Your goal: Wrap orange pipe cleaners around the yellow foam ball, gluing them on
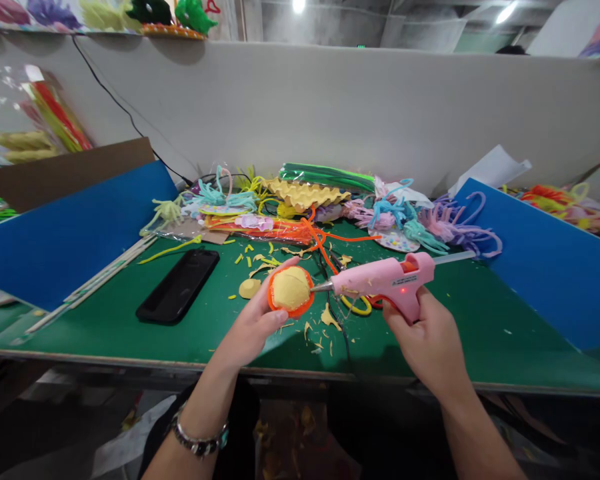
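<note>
My left hand is closed around a yellow dome piece with a fuzzy orange pipe-cleaner rim. In my right hand is a pink hot glue gun, gripped by its handle, with a small red light lit. Its metal nozzle points left and meets the right edge of the dome, at the orange rim. From the gun's back end sticks a translucent glue stick. A second yellow cup-shaped piece lies on the table just left of my left hand. Scissors with yellow and red handles lie partly hidden behind the gun.
A black phone lies left on the green table, near thin sticks. Yellow scraps are scattered mid-table. Behind are pipe-cleaner bundles and a yellow egg-carton piece. Blue panels stand either side.
</note>
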A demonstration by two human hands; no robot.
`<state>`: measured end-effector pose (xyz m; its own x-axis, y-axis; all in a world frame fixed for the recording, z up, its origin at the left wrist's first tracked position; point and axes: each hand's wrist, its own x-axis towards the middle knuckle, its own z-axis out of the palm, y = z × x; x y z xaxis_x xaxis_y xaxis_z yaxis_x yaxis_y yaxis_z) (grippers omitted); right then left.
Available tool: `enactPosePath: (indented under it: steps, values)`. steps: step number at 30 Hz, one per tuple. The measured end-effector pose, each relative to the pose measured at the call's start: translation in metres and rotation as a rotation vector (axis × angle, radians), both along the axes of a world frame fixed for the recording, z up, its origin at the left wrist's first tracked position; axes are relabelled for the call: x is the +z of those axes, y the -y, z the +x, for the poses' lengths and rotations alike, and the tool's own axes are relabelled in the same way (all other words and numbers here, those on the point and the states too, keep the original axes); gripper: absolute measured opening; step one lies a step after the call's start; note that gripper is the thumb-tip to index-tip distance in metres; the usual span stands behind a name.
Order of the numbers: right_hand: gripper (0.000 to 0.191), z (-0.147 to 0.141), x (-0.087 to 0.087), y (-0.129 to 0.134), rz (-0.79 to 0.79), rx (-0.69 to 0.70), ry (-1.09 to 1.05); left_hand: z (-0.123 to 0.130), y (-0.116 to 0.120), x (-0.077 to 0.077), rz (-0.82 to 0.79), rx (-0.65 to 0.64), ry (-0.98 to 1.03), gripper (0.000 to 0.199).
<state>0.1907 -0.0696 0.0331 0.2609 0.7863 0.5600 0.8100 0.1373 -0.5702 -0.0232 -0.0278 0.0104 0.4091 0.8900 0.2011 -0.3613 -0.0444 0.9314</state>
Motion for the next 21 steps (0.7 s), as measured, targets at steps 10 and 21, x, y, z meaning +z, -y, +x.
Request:
enactPosePath:
  steps: [10, 21]
  values:
    - [0.019, -0.008, 0.007, 0.000, -0.033, -0.032, -0.113, -0.007, -0.001, 0.000, 0.051, -0.079, -0.095, 0.078]
    - [0.031, 0.046, 0.000, -0.022, -0.051, -0.240, -0.152, -0.013, -0.001, 0.005, -0.025, -0.204, -0.264, 0.063]
